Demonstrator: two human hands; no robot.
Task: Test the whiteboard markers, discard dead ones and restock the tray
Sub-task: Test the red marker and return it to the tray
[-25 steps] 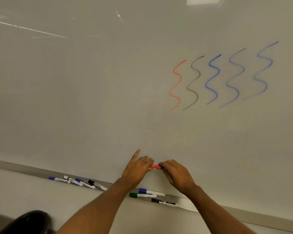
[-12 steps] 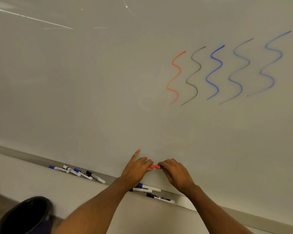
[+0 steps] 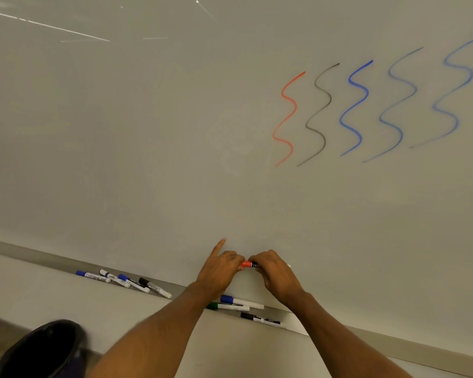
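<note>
**Red marker at the cap: handling notes**

Lower centre of the frame: both hands meet on the red marker [image 3: 248, 264], held level just in front of the whiteboard [image 3: 148, 132]. The left hand [image 3: 221, 268] is pinched on the red cap end, index finger sticking up free. The right hand [image 3: 275, 272] is closed around the barrel, of which only a short dark printed strip shows between the hands. I cannot tell whether the cap is fully seated.

My reading: the red squiggle [image 3: 285, 118], upper right, is solid, so this marker looks like a keeper being capped for the tray [image 3: 292, 316].

Handling, as I judge it:
- Light, rigid plastic tube; smooth, so a loose pinch could let it spin or slip.
- Best hold is mid-barrel with the right hand, the left thumb and fingers on the cap only, pushing straight along the axis.
- A skewed push could jam the cap or ink the fingers.

Elsewhere:
- Four markers [image 3: 123, 279] lie grouped on the tray at lower left.
- A blue-capped marker [image 3: 240, 300], a green-capped marker [image 3: 227, 306] and a black marker [image 3: 260, 318] lie on the tray below the hands.
- A dark bin [image 3: 43, 350] sits at the bottom left corner.
</note>
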